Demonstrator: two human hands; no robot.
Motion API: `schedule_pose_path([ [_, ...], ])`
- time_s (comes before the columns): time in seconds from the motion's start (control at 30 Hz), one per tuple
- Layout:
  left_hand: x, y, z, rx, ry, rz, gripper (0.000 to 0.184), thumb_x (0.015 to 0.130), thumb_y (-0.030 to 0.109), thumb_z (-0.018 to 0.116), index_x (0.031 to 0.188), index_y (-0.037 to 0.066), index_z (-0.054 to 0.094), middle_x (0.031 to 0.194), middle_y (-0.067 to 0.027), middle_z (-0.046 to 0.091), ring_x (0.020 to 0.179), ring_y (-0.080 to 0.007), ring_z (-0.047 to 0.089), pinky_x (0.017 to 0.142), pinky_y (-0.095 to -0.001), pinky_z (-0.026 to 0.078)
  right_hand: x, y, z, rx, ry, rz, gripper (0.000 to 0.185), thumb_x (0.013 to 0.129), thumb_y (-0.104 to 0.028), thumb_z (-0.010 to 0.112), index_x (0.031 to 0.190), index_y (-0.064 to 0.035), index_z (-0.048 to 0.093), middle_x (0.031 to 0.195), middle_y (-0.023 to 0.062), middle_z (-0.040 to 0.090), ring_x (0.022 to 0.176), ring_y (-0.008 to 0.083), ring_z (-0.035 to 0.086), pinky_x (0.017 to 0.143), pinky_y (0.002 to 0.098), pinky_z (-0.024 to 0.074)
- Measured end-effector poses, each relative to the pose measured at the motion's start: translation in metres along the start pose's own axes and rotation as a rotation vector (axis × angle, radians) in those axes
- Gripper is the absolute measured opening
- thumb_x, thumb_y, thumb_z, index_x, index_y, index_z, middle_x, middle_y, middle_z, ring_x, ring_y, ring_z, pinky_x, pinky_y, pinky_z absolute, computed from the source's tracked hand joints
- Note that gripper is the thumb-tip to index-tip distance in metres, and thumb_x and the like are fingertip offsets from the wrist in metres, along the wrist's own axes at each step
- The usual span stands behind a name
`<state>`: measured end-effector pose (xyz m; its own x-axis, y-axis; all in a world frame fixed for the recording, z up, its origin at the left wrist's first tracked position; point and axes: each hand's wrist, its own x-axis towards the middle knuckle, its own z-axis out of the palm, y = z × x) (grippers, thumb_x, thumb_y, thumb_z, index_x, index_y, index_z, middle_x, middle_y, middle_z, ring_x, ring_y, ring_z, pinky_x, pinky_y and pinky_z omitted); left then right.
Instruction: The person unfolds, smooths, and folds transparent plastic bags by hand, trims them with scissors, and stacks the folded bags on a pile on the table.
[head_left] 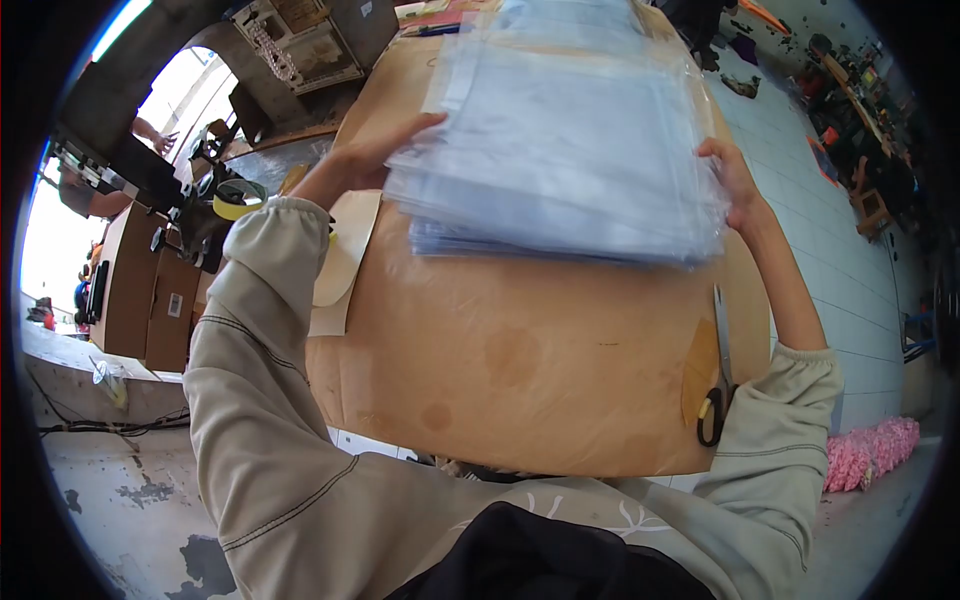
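Note:
A thick stack of clear plastic bags [560, 140] lies over the far half of the brown-covered table [520, 370], its near edges uneven. At the stack's left side is my left hand [385, 150], thumb over the top sheets and the other fingers partly hidden beneath. My right hand [735, 180] grips the right edge, with fingers curled against the plastic. More clear plastic [570, 20] lies beyond the stack at the far end.
Scissors [718, 370] with black and yellow handles lie near the table's right edge. Pale card pieces [345, 260] rest at the left edge. A roll of yellow tape [240, 199] and cardboard boxes [150, 285] are to the left. A pink bundle [870, 453] sits on the floor at right.

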<state>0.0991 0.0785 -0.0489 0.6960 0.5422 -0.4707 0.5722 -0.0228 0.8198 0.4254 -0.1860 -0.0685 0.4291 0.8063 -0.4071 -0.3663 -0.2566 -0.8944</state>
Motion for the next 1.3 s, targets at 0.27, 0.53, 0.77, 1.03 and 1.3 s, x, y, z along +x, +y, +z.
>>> schedule_pose_path([
  [0.27, 0.010, 0.007, 0.031, -0.265, -0.129, -0.006, 0.058, 0.074, 0.044, 0.066, 0.114, 0.003, 0.057, 0.105, -0.0083, 0.061, 0.087, -0.0173, 0.059, 0.080, -0.0290, 0.047, -0.007, 0.015, -0.021, -0.156, 0.130, -0.135, 0.070, 0.083, -0.046, 0.056, 0.133, 0.0014, 0.041, 0.121, 0.0137, 0.055, 0.109, 0.0225, 0.055, 0.094, 0.0336, 0.0443],
  [0.53, -0.038, -0.013, 0.028, -0.452, 0.201, 0.202, 0.065, 0.088, 0.046, 0.055, 0.134, 0.003, 0.041, 0.129, -0.0158, 0.052, 0.114, -0.0224, 0.053, 0.096, -0.0373, 0.041, -0.071, 0.003, -0.031, -0.535, 0.338, -0.263, 0.081, 0.091, -0.057, 0.046, 0.143, 0.0008, 0.027, 0.141, 0.0163, 0.040, 0.126, 0.0254, 0.043, 0.103, 0.0360, 0.0354],
  [0.77, -0.182, -0.087, 0.105, 0.098, 0.264, 0.568, 0.058, 0.088, 0.031, 0.058, 0.135, -0.001, 0.042, 0.138, -0.0202, 0.043, 0.130, -0.0300, 0.041, 0.105, -0.0441, 0.032, -0.233, 0.156, 0.006, -1.629, 0.380, -0.350, 0.079, 0.086, -0.047, 0.059, 0.142, -0.0003, 0.029, 0.139, 0.0343, 0.029, 0.125, 0.0494, 0.036, 0.098, 0.0523, 0.0347],
  [1.03, -0.204, -0.127, 0.226, 0.769, 0.212, 0.826, 0.063, 0.075, 0.037, 0.072, 0.131, 0.016, 0.050, 0.143, -0.0214, 0.037, 0.132, -0.0380, 0.036, 0.109, -0.0571, 0.022, -0.243, 0.191, 0.080, -1.490, 0.093, -0.818, 0.052, 0.074, -0.027, 0.067, 0.122, -0.0099, 0.059, 0.132, 0.0298, 0.043, 0.107, 0.0362, 0.050, 0.090, 0.0486, 0.0354],
  [1.3, -0.199, -0.130, 0.206, 0.837, 0.602, 0.669, 0.081, 0.079, 0.036, 0.068, 0.146, 0.013, 0.028, 0.148, -0.0279, 0.023, 0.138, -0.0436, 0.021, 0.107, -0.0654, 0.012, -0.166, 0.140, 0.164, -1.193, -0.338, -1.106, 0.044, 0.075, -0.027, 0.068, 0.112, -0.0072, 0.059, 0.125, 0.0262, 0.049, 0.109, 0.0333, 0.049, 0.085, 0.0446, 0.0360],
])
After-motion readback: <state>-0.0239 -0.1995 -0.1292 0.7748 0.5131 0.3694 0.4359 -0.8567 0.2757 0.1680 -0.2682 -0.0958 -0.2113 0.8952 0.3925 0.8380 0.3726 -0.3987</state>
